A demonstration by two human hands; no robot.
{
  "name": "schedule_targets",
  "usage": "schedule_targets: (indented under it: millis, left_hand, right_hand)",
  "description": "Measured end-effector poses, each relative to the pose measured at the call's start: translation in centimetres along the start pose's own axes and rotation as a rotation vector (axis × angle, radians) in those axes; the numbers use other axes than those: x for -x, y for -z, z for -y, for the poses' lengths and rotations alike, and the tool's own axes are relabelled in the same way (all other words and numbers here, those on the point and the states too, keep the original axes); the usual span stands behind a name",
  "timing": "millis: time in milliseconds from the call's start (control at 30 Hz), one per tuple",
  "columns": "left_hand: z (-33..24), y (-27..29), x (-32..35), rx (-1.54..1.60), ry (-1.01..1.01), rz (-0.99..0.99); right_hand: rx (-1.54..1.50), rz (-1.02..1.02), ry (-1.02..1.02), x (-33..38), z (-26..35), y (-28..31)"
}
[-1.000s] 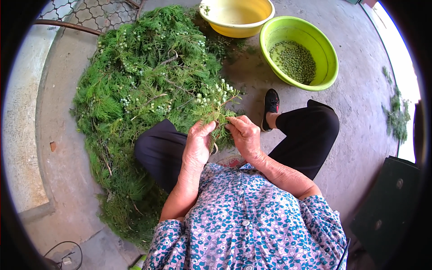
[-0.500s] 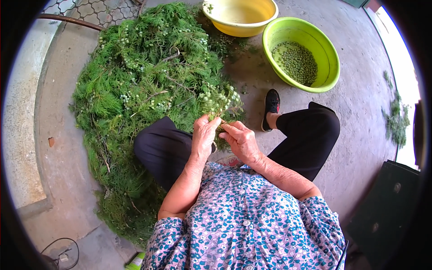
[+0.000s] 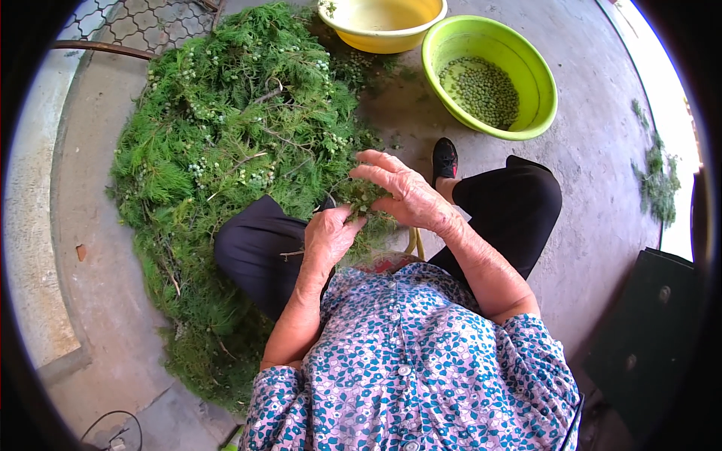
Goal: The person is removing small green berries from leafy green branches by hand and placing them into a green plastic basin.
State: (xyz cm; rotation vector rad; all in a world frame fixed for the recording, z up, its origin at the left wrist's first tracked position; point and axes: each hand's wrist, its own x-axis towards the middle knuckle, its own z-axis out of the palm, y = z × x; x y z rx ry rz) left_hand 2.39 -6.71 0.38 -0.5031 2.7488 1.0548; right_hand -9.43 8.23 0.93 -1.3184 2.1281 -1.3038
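The small feathery green sprig (image 3: 361,197) is sitting between both hands above the lap: the right hand (image 3: 410,197) is curling over it from the right, the left hand (image 3: 328,237) is pinching it from below-left, equally near.

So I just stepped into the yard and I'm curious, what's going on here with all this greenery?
A seated person in a floral blouse works a small green sprig between both hands: the left hand grips it from below, and the right hand closes over it from above. A big heap of feathery green branches lies on the concrete floor in front. Further off stand a lime-green plastic basin holding small green seeds and a yellow plastic basin.
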Motion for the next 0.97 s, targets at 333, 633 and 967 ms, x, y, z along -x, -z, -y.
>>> schedule_targets:
  millis: [333,633,967]
  left_hand:
    - [-1.4,0.8,0.2,-0.017,-0.024,0.100]
    - [-0.4,1.1,0.9,0.193,-0.067,0.069]
    - [0.6,1.6,0.4,0.552,-0.078,0.234]
  right_hand:
    - [-0.262,-0.073,-0.037,0.4,-2.2,-1.0]
    - [-1.156,-0.387,-0.529,0.5,-4.2,0.1]
    - [-1.505,0.142,-0.431,1.4,-3.6,-1.5]
